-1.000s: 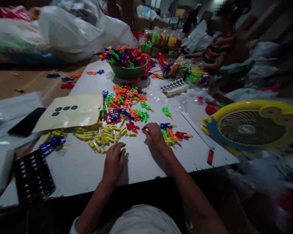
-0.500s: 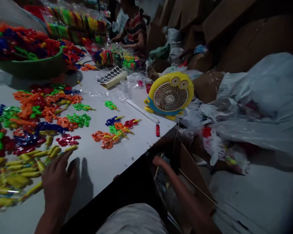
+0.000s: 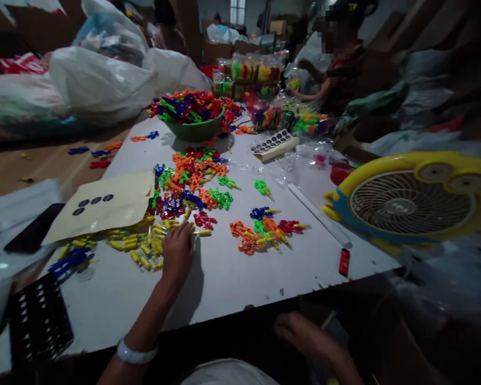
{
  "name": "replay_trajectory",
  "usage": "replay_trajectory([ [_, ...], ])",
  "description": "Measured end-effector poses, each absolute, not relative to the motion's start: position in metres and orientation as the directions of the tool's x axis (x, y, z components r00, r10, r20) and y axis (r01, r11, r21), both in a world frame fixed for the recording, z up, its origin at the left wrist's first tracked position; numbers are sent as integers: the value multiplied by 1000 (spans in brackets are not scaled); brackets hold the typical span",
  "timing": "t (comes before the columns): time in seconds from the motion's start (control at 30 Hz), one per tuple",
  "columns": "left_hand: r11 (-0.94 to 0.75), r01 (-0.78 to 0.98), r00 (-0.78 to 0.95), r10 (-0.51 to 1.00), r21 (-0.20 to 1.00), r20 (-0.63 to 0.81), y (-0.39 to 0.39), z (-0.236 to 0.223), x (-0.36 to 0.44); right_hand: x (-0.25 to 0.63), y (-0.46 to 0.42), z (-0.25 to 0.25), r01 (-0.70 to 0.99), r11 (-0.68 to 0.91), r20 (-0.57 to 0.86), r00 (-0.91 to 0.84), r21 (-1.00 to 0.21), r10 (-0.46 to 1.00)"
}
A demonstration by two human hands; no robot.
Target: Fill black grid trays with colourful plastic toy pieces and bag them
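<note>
My left hand (image 3: 178, 251) is low over the table, its bent fingertips at the edge of a pile of small yellow tubes (image 3: 144, 248). A single yellow tube (image 3: 203, 233) lies just right of the fingers, and I see nothing held. My right hand (image 3: 299, 327) is in shadow below the table's front edge; its fingers are dim and blurred. Beyond the left hand lies a heap of orange, green, blue and red plastic figures (image 3: 192, 176). Several figures with yellow tubes attached (image 3: 264, 230) form a small group to the right.
A green bowl (image 3: 194, 131) heaped with coloured figures stands farther back. A yellow fan (image 3: 409, 200), red lighter (image 3: 344, 262) and clear rod (image 3: 319, 215) are on the right. A sticker sheet (image 3: 104, 206) and black perforated tray (image 3: 40, 321) lie left. Another person (image 3: 336, 69) sits across.
The view has swung left and up, so the bowl, sticker sheet and black tray now show. My left hand remains by the yellow tubes; my right hand remains below the table edge.
</note>
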State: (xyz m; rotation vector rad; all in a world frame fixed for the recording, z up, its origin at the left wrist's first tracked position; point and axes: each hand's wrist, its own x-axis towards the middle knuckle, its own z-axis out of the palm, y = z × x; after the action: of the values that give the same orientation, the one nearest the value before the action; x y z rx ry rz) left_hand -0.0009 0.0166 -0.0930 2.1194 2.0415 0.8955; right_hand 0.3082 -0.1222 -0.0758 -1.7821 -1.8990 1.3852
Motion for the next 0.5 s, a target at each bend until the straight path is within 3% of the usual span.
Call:
replay_trajectory([
  [0.1, -101, 918, -16, 957, 384, 288, 38, -88, -2, 290, -104, -58, 552, -80, -408, -502, -830, 762],
  [0.2, -263, 903, 215, 961, 339, 173, 67, -81, 0, 246, -51, -49, 487, 139, -120, -463, -863, 878],
  [0.3, -392, 850, 381, 919, 352, 102, 90, -76, -2, 190, 6, -58, 546, 395, 159, -429, -739, 889],
  [0.5, -365, 834, 345, 930, 414, 124, 97, -82, -12, 133, 39, -90, 812, 399, 176, -358, -426, 917],
])
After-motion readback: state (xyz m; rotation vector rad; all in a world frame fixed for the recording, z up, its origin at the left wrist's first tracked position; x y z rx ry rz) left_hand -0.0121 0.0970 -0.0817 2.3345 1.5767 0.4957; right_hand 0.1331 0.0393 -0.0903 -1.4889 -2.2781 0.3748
